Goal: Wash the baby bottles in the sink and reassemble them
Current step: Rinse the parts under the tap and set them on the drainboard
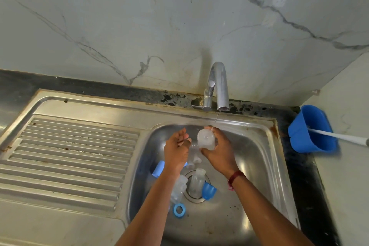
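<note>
My right hand (218,154) grips a clear baby bottle (205,139) under a thin stream of water from the tap (218,86). My left hand (176,149) hovers just left of it with loosely curled fingers and holds nothing. On the sink (257,158) floor lie two more clear bottles (196,182) (179,188) beside the drain. A blue cap (208,190) lies right of the drain, a blue ring (179,210) sits nearer me, and another blue part (158,169) shows under my left wrist. Clear small parts (196,159) lie between my hands.
A ribbed steel drainboard (65,160) spreads to the left of the basin. A blue holder (311,129) with a white handle (339,136) sticking out sits on the dark counter at right. A marble wall rises behind the tap.
</note>
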Tool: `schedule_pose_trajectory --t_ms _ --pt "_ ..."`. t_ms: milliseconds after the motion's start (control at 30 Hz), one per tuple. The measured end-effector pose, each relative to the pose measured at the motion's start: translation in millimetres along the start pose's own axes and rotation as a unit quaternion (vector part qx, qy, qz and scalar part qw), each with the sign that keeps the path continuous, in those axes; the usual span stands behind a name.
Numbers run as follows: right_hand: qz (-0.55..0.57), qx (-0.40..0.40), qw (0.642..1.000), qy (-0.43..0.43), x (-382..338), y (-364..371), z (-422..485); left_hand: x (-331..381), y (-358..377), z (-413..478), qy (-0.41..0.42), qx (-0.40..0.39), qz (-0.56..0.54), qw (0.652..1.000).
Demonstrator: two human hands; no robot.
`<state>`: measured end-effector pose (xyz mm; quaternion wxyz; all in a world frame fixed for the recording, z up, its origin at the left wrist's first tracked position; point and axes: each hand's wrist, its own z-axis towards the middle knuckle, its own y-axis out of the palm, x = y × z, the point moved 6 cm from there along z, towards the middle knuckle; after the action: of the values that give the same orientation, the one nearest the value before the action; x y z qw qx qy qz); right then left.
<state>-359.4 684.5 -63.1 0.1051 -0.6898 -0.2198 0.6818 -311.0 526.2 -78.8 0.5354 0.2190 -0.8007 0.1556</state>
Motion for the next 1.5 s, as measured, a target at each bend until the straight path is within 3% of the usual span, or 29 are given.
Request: schedule_pose_trajectory --t_ms 100,200,333,500,667,833,900,1033,1167,1267,1333,1500 --pt "-0.003 0.003 0.999 0.032 4.9 -6.6 -1.4 -8.0 -2.0 0.9 -0.010 -0.001 0.022 1.000" --pt "-0.058 -0.065 0.996 0.037 12.0 -2.6 -3.9 -15.4 -5.5 -1.4 -0.034 0.000 0.030 0.999" --pt "-0.037 -0.062 0.990 0.122 29.1 -9.2 -9.9 -24.5 -12.1 -4.9 -0.056 -0.004 0.048 0.997" --pt "-0.055 -0.065 0.990 0.110 30.2 -14.9 -16.5 -24.1 -2.9 -20.9 -0.039 -0.110 0.129 0.985" --pt "-0.055 -0.068 0.993 0.085 23.4 -13.9 -14.1 -26.6 6.4 -34.7 -0.082 -0.153 0.083 0.981" --pt "0.056 -0.023 0.993 0.098 10.4 -13.5 -13.8 -32.4 14.9 -49.1 -0.162 -0.184 0.002 0.970" --pt "0.060 -0.040 0.993 0.089 8.0 -8.0 -12.9 -36.6 17.6 -52.7 -0.183 -0.192 -0.012 0.964" --pt "0.018 -0.097 0.994 0.049 2.8 1.5 -6.6 -35.7 20.8 -46.9 -0.178 -0.184 -0.026 0.966" --pt "-0.033 -0.015 0.999 0.011 4.3 -6.1 -0.5 -28.2 21.9 -36.6 -0.170 -0.152 -0.035 0.973" --pt "-0.052 -0.030 0.998 -0.022 3.2 2.4 -4.9 -25.7 14.9 -27.9 -0.168 -0.092 -0.049 0.980" --pt "-0.046 0.024 0.998 -0.016 3.7 -0.9 -5.3 -24.9 10.5 -26.5 -0.167 -0.069 -0.067 0.981" --pt "-0.031 0.037 0.999 -0.003 1.4 2.7 -4.5 -26.9 3.6 -27.8 -0.150 -0.061 -0.057 0.985"
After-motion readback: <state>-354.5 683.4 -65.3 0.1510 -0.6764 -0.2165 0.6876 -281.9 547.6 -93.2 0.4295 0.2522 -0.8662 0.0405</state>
